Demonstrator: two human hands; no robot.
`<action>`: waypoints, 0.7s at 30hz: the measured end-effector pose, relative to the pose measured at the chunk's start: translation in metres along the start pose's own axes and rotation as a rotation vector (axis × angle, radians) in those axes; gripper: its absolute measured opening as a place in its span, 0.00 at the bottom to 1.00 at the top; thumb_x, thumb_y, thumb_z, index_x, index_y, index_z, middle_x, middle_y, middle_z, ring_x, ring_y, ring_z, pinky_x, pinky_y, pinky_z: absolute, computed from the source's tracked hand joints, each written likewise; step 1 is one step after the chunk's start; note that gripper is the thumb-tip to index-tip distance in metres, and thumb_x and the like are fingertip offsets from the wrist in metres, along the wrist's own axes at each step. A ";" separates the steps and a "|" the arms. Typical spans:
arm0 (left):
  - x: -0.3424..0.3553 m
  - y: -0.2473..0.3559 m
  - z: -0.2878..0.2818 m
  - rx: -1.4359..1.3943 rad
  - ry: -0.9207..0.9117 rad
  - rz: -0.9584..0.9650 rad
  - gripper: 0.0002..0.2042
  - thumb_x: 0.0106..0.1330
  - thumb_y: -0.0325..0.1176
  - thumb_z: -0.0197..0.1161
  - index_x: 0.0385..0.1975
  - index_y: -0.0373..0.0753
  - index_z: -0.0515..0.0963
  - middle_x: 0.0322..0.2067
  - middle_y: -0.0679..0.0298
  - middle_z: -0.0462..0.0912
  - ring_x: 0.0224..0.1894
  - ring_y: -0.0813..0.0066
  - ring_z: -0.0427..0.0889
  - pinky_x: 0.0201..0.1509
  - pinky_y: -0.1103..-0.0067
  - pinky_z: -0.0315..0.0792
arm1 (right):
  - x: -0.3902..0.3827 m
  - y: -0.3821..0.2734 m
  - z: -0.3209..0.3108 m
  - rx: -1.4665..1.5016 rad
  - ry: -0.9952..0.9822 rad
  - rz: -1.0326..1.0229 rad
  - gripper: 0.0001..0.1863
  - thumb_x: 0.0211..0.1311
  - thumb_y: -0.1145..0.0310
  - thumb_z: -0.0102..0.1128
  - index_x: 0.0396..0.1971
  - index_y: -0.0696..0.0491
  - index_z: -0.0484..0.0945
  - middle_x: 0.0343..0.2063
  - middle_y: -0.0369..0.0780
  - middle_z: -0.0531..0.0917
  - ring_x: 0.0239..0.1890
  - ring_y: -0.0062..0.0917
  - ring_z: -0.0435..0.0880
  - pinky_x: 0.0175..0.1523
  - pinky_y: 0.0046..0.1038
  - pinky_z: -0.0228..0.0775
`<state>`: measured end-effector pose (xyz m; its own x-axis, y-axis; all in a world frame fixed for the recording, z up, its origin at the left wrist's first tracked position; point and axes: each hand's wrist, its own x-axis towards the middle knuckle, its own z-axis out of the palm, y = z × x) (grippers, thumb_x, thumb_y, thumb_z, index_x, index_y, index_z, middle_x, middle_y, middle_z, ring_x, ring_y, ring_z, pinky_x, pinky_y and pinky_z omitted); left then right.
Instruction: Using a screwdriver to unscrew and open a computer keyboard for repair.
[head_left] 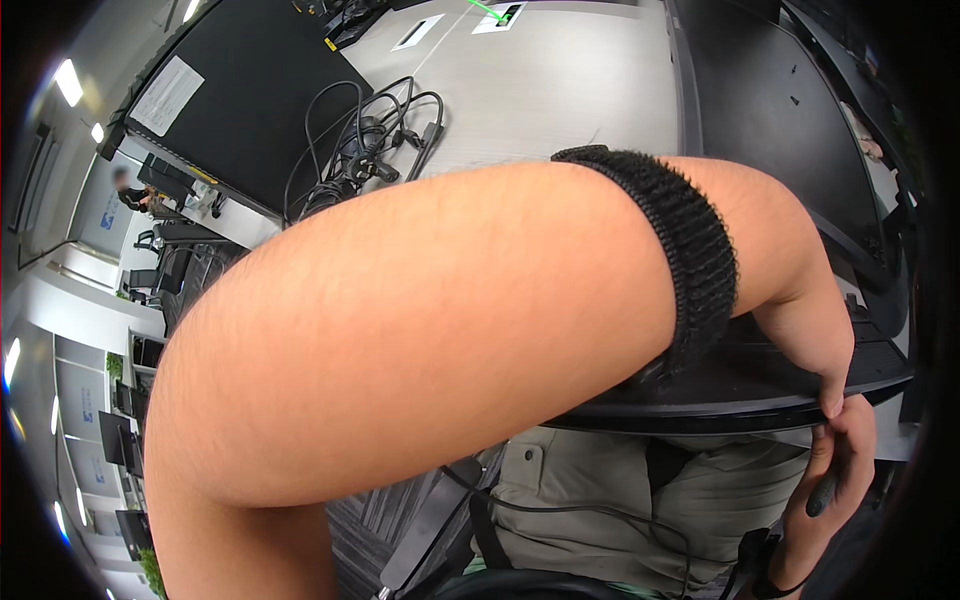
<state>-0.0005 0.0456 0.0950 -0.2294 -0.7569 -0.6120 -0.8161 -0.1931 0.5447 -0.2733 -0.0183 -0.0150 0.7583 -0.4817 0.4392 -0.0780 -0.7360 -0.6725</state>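
My left forearm (430,310), with a black band (685,260) round it, reaches across the view. My left hand (795,300) bends down over the right end of a black panel (700,405); its fingertips meet my right hand at the front edge, and what they hold is hidden. At the lower right, my right hand (848,450) has curled fingers around a small dark handle-like object (822,492), just below that edge.
A black box (215,100) with tangled black cables (365,140) stands left on the pale desk (540,80). A large black screen (760,100) is at the right. A person (135,195) is far left among desks and chairs. A cable (560,508) hangs across my lap.
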 end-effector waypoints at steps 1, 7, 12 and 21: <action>0.000 0.000 -0.001 0.001 0.001 0.001 0.44 0.60 0.70 0.62 0.46 0.22 0.84 0.48 0.36 0.85 0.51 0.45 0.85 0.55 0.64 0.77 | 0.001 -0.002 0.001 -0.013 0.014 -0.012 0.12 0.72 0.87 0.52 0.52 0.62 0.74 0.53 0.47 0.79 0.53 0.30 0.79 0.63 0.26 0.66; 0.004 -0.001 -0.001 0.001 0.006 0.010 0.44 0.59 0.70 0.62 0.46 0.22 0.84 0.48 0.36 0.85 0.52 0.45 0.86 0.55 0.64 0.77 | 0.011 -0.023 0.009 -0.115 0.097 -0.075 0.11 0.66 0.88 0.60 0.46 0.63 0.78 0.47 0.48 0.83 0.45 0.29 0.81 0.53 0.24 0.71; 0.006 -0.001 -0.001 0.006 0.048 0.028 0.46 0.58 0.71 0.63 0.46 0.21 0.83 0.47 0.35 0.85 0.51 0.44 0.86 0.55 0.64 0.78 | 0.015 -0.030 0.004 -0.333 0.161 -0.181 0.13 0.51 0.83 0.75 0.39 0.58 0.87 0.41 0.49 0.87 0.36 0.34 0.87 0.38 0.26 0.78; 0.000 0.016 0.035 0.112 0.192 -0.075 0.45 0.61 0.64 0.67 0.55 0.17 0.69 0.49 0.31 0.79 0.55 0.38 0.81 0.59 0.61 0.76 | -0.027 -0.015 -0.013 0.443 0.193 0.452 0.12 0.61 0.83 0.71 0.43 0.60 0.80 0.35 0.44 0.89 0.31 0.15 0.83 0.33 0.17 0.72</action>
<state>-0.0320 0.0646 0.0830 -0.0696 -0.8501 -0.5220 -0.8834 -0.1905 0.4281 -0.3010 -0.0009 -0.0087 0.5808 -0.8040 0.1273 -0.0564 -0.1957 -0.9790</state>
